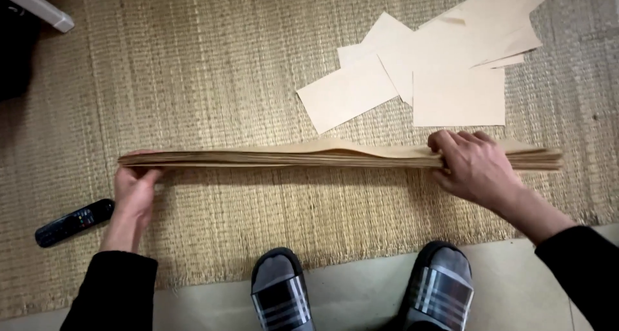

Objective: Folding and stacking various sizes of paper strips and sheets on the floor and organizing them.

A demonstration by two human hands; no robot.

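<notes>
Gripping long tan paper stack (309,157) edge-up on woven mat (213,79): left hand (134,192) fingers clamping one end, right hand (474,166) fingers curling over other. Loose sheets (445,66) lying beyond, not gathered.

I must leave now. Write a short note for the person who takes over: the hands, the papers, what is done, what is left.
Left hand: grips the left end of the long paper stack, thumb side under it.
Right hand: fingers curled over the stack near its right end.
Stack: held edge-on just above the woven mat.
Done: several loose sheets lie spread on the mat beyond the stack.
Left: the thick stack remains in hand.
Nearby: remote control by the left wrist.
</notes>
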